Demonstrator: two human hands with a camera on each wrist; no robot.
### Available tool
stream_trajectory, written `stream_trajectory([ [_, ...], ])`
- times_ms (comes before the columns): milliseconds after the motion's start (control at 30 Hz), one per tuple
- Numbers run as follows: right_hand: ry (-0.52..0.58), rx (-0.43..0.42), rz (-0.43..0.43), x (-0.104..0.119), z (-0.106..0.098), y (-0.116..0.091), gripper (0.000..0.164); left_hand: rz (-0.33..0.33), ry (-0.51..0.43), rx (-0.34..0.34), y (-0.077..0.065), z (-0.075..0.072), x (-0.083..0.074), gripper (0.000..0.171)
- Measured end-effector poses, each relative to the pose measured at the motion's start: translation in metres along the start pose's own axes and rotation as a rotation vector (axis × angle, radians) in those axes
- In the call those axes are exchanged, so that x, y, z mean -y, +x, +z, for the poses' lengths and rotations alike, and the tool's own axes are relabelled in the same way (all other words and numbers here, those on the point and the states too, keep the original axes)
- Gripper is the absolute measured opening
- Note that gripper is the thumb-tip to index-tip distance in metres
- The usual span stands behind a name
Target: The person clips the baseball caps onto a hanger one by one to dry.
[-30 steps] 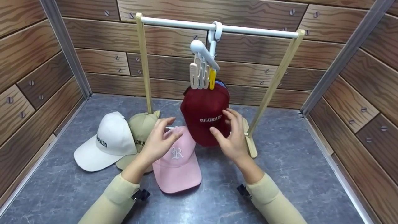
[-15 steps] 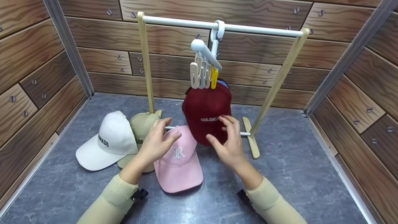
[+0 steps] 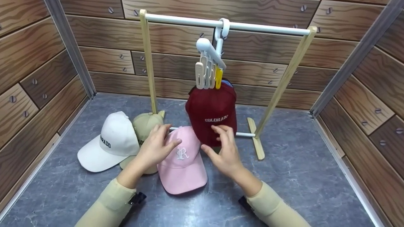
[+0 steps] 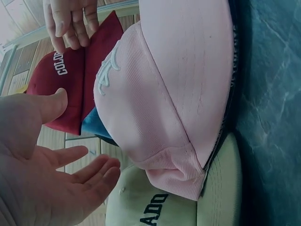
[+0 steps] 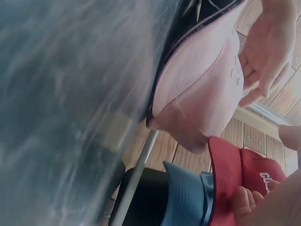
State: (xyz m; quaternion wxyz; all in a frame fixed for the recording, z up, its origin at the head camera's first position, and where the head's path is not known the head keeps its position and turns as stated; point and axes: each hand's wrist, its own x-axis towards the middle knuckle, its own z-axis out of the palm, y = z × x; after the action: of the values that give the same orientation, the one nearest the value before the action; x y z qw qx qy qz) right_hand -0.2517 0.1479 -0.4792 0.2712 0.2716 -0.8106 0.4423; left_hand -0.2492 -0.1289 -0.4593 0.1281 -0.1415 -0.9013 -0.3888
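A pink cap [image 3: 182, 176] with a white embroidered letter lies brim toward me, between my hands. Over the left side of its crown hovers my left hand [image 3: 154, 145], fingers spread and holding nothing. My right hand [image 3: 226, 155] is just to the right of the pink cap, thumb near its crown, fingers loosely bent and empty. Behind that hand, a maroon cap [image 3: 210, 105] lettered COLORADO hangs under a hanger [image 3: 210, 56] with several clothespins, one of them yellow. In the right wrist view, a blue cap [image 5: 186, 193] and a black cap [image 5: 146, 195] show behind the maroon one.
A white cap [image 3: 113, 135] and a khaki cap [image 3: 145, 124] lie at the left, the white one overlapping the khaki. The rack, with wooden posts [image 3: 277, 85] and a white top rail [image 3: 186, 20], stands behind. Wood-patterned walls [image 3: 252, 9] enclose the grey tabletop [image 3: 293, 157].
My right hand has moved left and down, from in front of the maroon cap toward the pink cap. My left hand has shifted slightly left. The caps stay in place.
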Motion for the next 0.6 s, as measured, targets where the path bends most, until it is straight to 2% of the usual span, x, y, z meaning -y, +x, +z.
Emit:
stream_trajectory([
  [333,0.038,0.152,0.012,0.0067,0.0033,-0.0036,0.069,-0.038,0.079,0.065,-0.0036,-0.0005,-0.0043,0.068],
  [600,0.022,0.254,0.041,0.0091,0.0049,-0.0030,0.074,-0.073,0.105,0.126,-0.0050,-0.0049,-0.0055,0.067],
])
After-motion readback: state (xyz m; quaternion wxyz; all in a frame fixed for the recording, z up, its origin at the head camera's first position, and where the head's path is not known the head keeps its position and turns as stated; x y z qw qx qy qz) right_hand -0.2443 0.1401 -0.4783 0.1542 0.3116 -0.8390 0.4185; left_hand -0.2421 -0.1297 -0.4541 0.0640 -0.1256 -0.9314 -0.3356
